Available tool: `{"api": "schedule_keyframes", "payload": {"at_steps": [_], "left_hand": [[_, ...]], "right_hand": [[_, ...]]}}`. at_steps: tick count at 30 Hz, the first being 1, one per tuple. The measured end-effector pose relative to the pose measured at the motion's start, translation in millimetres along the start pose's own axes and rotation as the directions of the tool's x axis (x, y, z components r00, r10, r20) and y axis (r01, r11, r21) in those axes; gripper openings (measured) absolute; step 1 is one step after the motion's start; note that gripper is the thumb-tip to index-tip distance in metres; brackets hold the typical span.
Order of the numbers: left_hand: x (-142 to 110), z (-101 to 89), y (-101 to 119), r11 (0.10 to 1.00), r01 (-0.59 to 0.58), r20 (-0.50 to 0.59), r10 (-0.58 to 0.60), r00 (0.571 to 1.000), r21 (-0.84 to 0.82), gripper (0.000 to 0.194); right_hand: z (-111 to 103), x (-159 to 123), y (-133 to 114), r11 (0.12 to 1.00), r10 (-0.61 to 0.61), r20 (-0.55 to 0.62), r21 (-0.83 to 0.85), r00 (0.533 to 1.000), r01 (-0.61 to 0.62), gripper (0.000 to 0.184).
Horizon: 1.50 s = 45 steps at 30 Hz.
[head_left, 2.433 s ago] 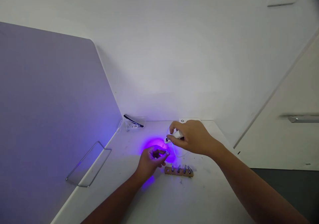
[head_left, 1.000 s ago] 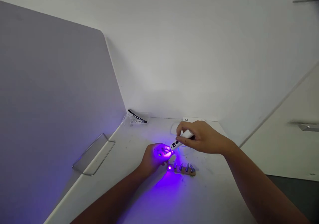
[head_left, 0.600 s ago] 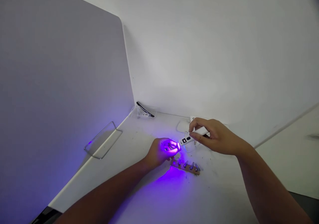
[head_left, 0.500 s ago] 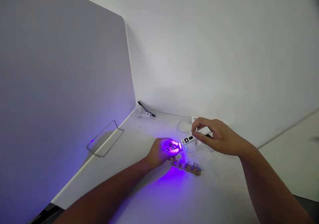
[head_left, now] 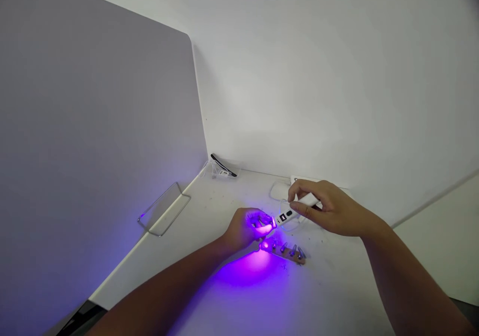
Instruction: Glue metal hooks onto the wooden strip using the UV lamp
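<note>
Admittedly, the figures on the dark display (head_left: 283,217) are too small to read, as is the label (head_left: 223,173) in the far corner. Smooth, white and stick-shaped, the lamp (head_left: 286,215) is pinched between thumb and fingers of the right hand (head_left: 335,210), above the white counter (head_left: 232,196). Right by its tip, the left hand (head_left: 243,229) curls its fingers in violet glare, hiding any grip. Below, slender glossy grey pieces (head_left: 293,250) stand along a brown strip (head_left: 287,256).

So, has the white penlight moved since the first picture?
Yes. Judged against the brown strip, the white penlight has shifted right in view and closer to it.
</note>
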<state>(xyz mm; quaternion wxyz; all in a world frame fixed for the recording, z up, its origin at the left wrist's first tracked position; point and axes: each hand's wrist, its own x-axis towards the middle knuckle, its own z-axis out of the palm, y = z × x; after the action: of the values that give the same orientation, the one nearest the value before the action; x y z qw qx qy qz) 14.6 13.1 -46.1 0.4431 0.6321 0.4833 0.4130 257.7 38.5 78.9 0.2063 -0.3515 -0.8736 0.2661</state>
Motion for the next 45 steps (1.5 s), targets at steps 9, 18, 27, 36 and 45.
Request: {"api": "schedule_keyframes", "payload": {"at_steps": [9,18,27,36,45], "left_hand": [[-1,-1.7,3,0.999,-0.046,0.027,0.045,0.999,0.011,0.018],[0,2.8,0,0.999,-0.016,-0.024,0.016,1.0,-0.032,0.02],[-4,-0.1,5,0.996,-0.035,0.064,0.04,0.997,-0.083,0.019],[-2,-3.7,1,0.998,0.016,0.042,-0.013,0.999,-0.068,0.024],[-2,-1.2,6,0.997,-0.029,0.065,0.033,0.997,-0.066,0.027]], "right_hand": [[-1,-1,1,0.996,0.028,-0.001,0.079,1.0,-0.028,0.026],[-3,-3,-1,0.987,0.01,0.016,0.158,1.0,-0.012,0.028],[-1,-1,3,0.995,0.045,-0.034,0.093,0.998,-0.041,0.03],[-1,-2,-8,0.996,0.036,0.017,-0.081,0.999,-0.034,0.018],[9,3,-13,0.974,0.104,-0.179,-0.181,0.978,-0.136,0.023]]}}
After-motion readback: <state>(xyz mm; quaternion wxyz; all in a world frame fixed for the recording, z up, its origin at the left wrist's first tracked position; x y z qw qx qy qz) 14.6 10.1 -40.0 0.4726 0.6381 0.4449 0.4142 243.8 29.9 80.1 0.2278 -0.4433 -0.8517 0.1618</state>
